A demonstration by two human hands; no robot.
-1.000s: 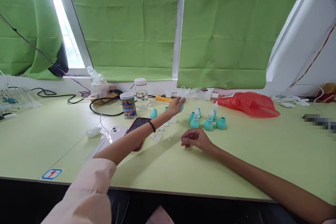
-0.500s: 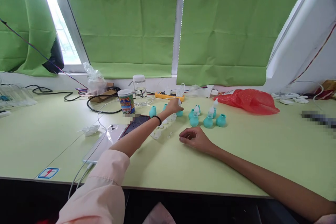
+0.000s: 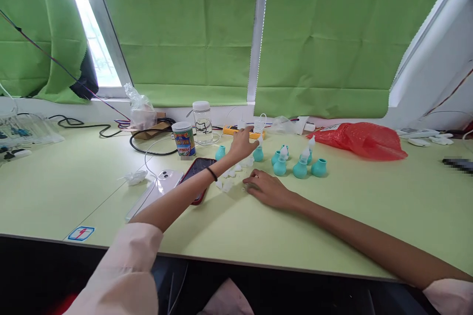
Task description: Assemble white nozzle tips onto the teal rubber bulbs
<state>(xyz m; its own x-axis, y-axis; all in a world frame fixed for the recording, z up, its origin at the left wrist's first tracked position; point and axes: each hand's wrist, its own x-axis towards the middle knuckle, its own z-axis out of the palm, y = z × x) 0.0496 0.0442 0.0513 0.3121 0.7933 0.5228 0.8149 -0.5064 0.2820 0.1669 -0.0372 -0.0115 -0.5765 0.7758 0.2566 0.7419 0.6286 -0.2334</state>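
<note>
A printed can (image 3: 184, 139), a glass jar (image 3: 202, 122), two phones (image 3: 176, 183) and a red bag (image 3: 364, 139) lie about.

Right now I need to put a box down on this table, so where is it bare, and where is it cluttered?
Bare tabletop lies right of the teal bulbs, in front of the red bag, and along the near edge between the two forearms. Also left of the white phone. It is crowded around the left hand and right hand, among white caps.

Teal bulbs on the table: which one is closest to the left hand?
The teal bulb just under the left hand's fingertips; the other bulbs stand further right or, like one, behind the wrist.
</note>
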